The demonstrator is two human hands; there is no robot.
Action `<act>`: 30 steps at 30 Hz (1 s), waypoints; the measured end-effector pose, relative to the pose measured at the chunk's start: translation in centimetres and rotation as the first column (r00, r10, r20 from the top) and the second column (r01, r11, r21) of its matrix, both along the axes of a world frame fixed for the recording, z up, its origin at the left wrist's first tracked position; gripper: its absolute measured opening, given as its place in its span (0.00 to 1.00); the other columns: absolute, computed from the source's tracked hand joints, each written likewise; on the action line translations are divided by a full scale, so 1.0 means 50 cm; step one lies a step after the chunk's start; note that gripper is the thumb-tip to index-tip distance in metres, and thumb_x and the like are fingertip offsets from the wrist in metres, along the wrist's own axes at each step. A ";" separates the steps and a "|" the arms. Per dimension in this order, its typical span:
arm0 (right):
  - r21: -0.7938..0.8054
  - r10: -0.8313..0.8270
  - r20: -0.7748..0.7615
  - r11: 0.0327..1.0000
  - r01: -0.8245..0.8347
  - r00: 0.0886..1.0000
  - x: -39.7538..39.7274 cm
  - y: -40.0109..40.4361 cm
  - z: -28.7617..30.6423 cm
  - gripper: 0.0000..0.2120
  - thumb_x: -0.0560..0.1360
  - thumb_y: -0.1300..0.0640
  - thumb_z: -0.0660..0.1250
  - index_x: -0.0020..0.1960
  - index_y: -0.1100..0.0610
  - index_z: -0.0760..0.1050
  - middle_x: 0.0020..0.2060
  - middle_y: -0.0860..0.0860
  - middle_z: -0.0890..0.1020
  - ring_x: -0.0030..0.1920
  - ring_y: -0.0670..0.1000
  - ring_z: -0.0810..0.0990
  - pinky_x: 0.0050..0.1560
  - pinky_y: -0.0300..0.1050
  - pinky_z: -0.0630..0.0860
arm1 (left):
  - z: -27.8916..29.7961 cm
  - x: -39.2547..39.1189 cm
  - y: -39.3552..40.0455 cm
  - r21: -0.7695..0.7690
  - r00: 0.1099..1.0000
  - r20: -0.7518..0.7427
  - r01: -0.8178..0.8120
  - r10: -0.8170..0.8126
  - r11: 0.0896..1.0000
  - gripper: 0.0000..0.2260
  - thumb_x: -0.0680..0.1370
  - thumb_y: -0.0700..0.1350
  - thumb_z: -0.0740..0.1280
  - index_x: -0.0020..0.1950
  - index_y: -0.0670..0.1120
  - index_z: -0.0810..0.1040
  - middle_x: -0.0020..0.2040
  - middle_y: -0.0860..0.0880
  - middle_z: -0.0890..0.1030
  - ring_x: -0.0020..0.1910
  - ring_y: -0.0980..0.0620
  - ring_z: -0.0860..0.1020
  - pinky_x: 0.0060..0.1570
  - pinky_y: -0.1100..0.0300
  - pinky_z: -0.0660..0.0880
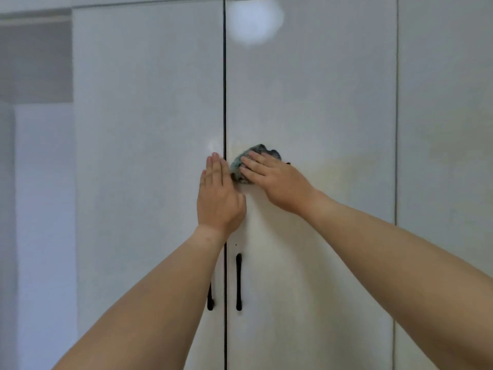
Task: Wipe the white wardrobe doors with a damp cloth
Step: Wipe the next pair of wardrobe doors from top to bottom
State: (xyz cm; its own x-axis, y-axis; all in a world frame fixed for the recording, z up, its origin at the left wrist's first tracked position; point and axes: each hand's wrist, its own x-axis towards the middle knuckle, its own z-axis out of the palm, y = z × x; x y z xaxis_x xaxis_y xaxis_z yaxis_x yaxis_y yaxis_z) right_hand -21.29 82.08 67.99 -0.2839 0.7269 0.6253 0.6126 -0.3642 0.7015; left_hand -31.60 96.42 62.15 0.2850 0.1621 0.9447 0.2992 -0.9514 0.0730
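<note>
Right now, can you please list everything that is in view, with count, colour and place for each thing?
doors: at least three, white and glossy, filling the view; a dark seam runs between the middle two
handles: two, black, vertical, low down, one on each side of the seam; the left one is partly hidden by the forearm
cloth: one, grey-blue, bunched, on the door right of the seam, above the handles
light spot: one, pale round reflection, top of the same door
wall: grey and white, at the far left
left hand: flat on the doors across the seam, fingers straight
right hand: pressing the cloth to the door, fingers straight
</note>
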 end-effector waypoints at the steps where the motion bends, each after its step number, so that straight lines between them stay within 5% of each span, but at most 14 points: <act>1: -0.028 -0.008 0.040 1.000 0.010 0.999 -0.007 0.018 0.034 0.26 0.77 0.64 0.47 0.71 0.62 0.71 0.71 0.59 0.71 0.73 0.60 0.68 0.73 0.57 0.65 | -0.004 -0.002 0.008 0.004 1.000 0.003 0.012 -0.012 1.000 0.34 0.74 0.44 0.54 0.79 0.34 0.53 0.80 0.36 0.53 0.80 0.40 0.50 0.78 0.46 0.52; 6: 0.207 -0.075 -0.135 0.973 0.102 0.988 -0.054 0.075 0.191 0.28 0.79 0.70 0.51 0.78 0.59 0.61 0.78 0.56 0.60 0.79 0.56 0.55 0.78 0.51 0.51 | -0.007 0.000 0.016 0.002 0.998 0.010 0.063 -0.063 0.998 0.35 0.72 0.41 0.55 0.79 0.34 0.52 0.80 0.37 0.52 0.80 0.42 0.49 0.79 0.48 0.49; 8: 0.263 -0.052 -0.161 0.960 0.093 0.986 -0.069 0.091 0.175 0.28 0.77 0.71 0.53 0.77 0.61 0.62 0.77 0.57 0.62 0.78 0.58 0.57 0.78 0.52 0.51 | -0.005 -0.006 0.021 0.006 0.995 0.005 0.104 -0.104 0.995 0.35 0.72 0.43 0.51 0.79 0.35 0.51 0.81 0.38 0.51 0.81 0.43 0.47 0.79 0.51 0.46; 11: 0.169 0.049 -0.062 0.985 -0.038 0.997 -0.053 0.082 0.050 0.24 0.76 0.66 0.51 0.69 0.64 0.73 0.70 0.61 0.73 0.71 0.62 0.69 0.73 0.57 0.63 | -0.009 -0.024 0.037 0.032 0.983 0.020 0.184 -0.185 0.982 0.34 0.72 0.44 0.48 0.79 0.34 0.55 0.80 0.37 0.54 0.80 0.44 0.50 0.79 0.51 0.49; 15: -0.047 -0.012 0.043 0.999 0.014 0.999 -0.032 0.040 0.007 0.25 0.78 0.63 0.49 0.70 0.60 0.73 0.70 0.57 0.73 0.71 0.59 0.71 0.72 0.55 0.66 | -0.033 -0.045 0.050 0.003 0.976 0.098 0.197 -0.197 0.980 0.29 0.76 0.42 0.49 0.76 0.33 0.61 0.77 0.36 0.62 0.78 0.42 0.59 0.78 0.50 0.57; 20: 0.354 -0.068 -0.164 0.927 0.123 0.984 -0.060 0.054 0.058 0.25 0.76 0.66 0.52 0.72 0.63 0.70 0.72 0.60 0.70 0.74 0.61 0.66 0.73 0.55 0.64 | -0.024 -0.037 0.021 0.039 0.987 0.053 0.147 -0.148 0.988 0.30 0.74 0.41 0.49 0.75 0.30 0.62 0.76 0.33 0.62 0.78 0.37 0.59 0.77 0.47 0.57; 25: -0.061 -0.053 0.054 0.997 0.057 0.997 -0.014 -0.001 -0.060 0.23 0.80 0.63 0.49 0.72 0.63 0.70 0.72 0.60 0.70 0.73 0.60 0.67 0.73 0.57 0.66 | -0.049 -0.020 -0.003 0.093 0.985 0.004 0.171 -0.172 0.981 0.28 0.74 0.40 0.52 0.74 0.30 0.64 0.76 0.33 0.61 0.78 0.37 0.58 0.77 0.46 0.58; 27: 0.049 -0.069 0.059 0.997 0.066 0.996 0.004 -0.032 -0.007 0.23 0.79 0.64 0.50 0.71 0.62 0.71 0.71 0.59 0.72 0.72 0.60 0.70 0.71 0.56 0.68 | -0.056 -0.012 -0.010 0.101 0.987 -0.024 0.157 -0.156 0.982 0.30 0.74 0.41 0.52 0.75 0.31 0.61 0.77 0.33 0.60 0.78 0.37 0.56 0.77 0.46 0.57; 30: 0.478 0.011 -0.271 0.870 0.124 0.963 0.015 -0.053 0.080 0.26 0.76 0.68 0.53 0.73 0.63 0.69 0.73 0.60 0.69 0.74 0.61 0.66 0.71 0.57 0.68 | -0.052 -0.002 -0.028 0.057 0.991 -0.002 0.134 -0.134 0.989 0.31 0.74 0.42 0.51 0.76 0.31 0.59 0.77 0.32 0.59 0.78 0.35 0.56 0.77 0.45 0.56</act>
State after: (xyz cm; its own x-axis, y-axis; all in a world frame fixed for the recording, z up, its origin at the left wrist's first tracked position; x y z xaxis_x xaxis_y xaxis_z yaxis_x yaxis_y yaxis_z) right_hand -20.56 79.43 72.01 -0.0322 0.3203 0.9468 0.7135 -0.6560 0.2462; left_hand -31.72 95.00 59.54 0.2991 0.0687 0.9517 0.1689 -0.9855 0.0181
